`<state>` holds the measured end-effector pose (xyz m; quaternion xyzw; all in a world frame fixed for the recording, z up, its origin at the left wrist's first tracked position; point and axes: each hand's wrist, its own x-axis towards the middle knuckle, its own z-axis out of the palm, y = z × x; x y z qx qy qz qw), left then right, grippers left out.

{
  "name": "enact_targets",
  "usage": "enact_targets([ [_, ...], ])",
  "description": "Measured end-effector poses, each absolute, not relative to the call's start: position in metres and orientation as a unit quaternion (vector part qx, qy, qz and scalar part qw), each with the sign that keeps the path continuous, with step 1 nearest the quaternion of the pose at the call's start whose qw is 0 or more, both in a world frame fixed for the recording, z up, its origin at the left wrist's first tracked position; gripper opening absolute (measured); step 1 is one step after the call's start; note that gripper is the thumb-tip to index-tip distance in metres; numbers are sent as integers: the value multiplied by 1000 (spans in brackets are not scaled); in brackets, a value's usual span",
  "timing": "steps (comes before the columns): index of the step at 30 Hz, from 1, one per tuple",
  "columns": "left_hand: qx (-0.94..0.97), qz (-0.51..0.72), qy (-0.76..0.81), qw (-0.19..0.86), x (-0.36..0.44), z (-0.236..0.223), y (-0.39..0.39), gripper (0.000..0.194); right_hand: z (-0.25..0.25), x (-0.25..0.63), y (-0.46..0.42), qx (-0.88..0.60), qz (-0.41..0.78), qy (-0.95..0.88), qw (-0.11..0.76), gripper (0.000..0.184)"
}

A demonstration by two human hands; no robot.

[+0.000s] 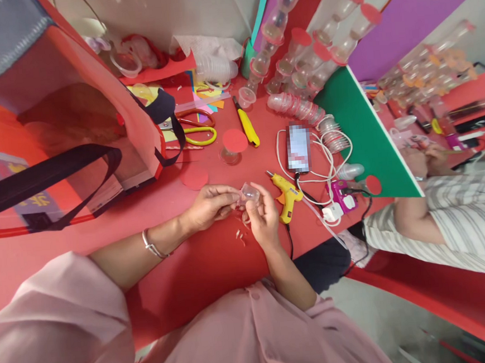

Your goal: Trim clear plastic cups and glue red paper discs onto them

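Note:
Between my hands, just above the near part of the red table (147, 256), is a small clear plastic cup (250, 192). My right hand (264, 218) wraps its fingers and thumb round the cup from the right. From the other side, my left hand (211, 207) pinches at the cup's edge; its fingertips partly hide that edge. Small reddish scraps (240, 236) lie below the hands. Beyond them stands a clear cup piece with a red disc (235, 141) on it, and a flat red disc (195, 178) lies to the left. A yellow glue gun (286, 196) rests right of my right hand.
A red bag (136, 117) stands at left. Yellow-handled scissors (201, 136), a yellow cutter (247, 126), and a phone (298, 148) with white cables lie behind. Stacked cups (295, 108) lie near a green board (358, 133). A co-worker's arm (417, 218) is at right.

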<state>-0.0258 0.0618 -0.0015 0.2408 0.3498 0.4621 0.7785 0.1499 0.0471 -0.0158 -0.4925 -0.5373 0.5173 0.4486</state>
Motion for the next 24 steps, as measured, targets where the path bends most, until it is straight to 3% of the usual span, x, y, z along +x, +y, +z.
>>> enact_targets([
  [15,276,466,385,747,-23,-4,60,39,-19,154,45,-509,500,-539,449,45],
  [24,275,453,346,774,-26,0,62,32,-15,153,46,-514,502,-539,439,44],
])
